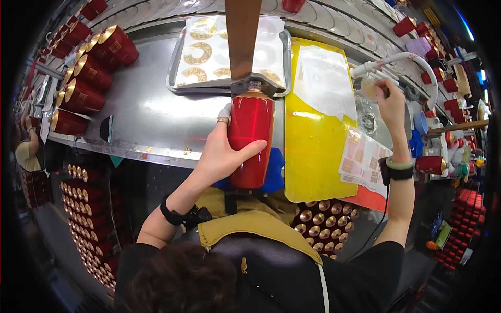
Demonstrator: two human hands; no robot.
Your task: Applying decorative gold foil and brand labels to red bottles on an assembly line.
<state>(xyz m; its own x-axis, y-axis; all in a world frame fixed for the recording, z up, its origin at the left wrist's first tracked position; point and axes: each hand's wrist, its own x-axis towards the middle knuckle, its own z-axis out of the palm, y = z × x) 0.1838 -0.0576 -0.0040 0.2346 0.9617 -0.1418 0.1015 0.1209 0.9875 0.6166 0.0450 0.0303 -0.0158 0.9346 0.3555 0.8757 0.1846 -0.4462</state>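
Note:
My left hand is wrapped round a glossy red bottle, its thumb lying across the front. The bottle's gold neck meets a metal fitting at the lower end of a brown beam. A whitish covering shows on one left fingertip. Out to the right, my right hand is raised beside a white curved pipe. Its fingers are bent together; what they hold, if anything, is too small to make out. Below it lies a printed sheet with gold and pink squares.
A metal tray holds white sheets with gold curved prints. On the yellow board rest white papers. Red gold-rimmed containers crowd the left, and several gold-topped ones stand below. Another person is at far left.

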